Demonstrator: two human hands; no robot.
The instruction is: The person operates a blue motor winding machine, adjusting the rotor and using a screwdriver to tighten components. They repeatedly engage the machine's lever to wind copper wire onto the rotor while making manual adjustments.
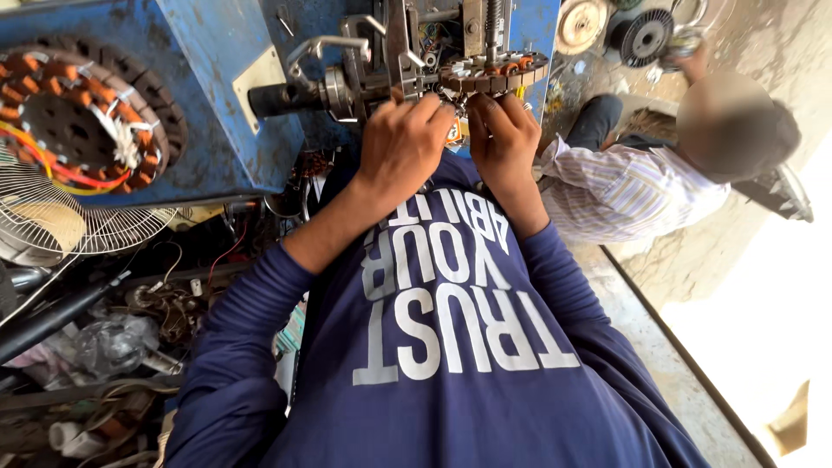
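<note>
Head view: left hand (400,143) and right hand (503,139) on one stator (494,76); second stator (74,121) apart.

Blue machine stand (208,95) carries a wound stator (82,117) at nine o'clock. Floor (130,347) at seven o'clock: fan guard (69,221), tangled wires (169,308), crumpled plastic (113,342).

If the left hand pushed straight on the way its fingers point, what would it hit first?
Most likely the grey metal winding machine head just above the left hand; its fingers already seem to touch it, though depth is unclear.
</note>
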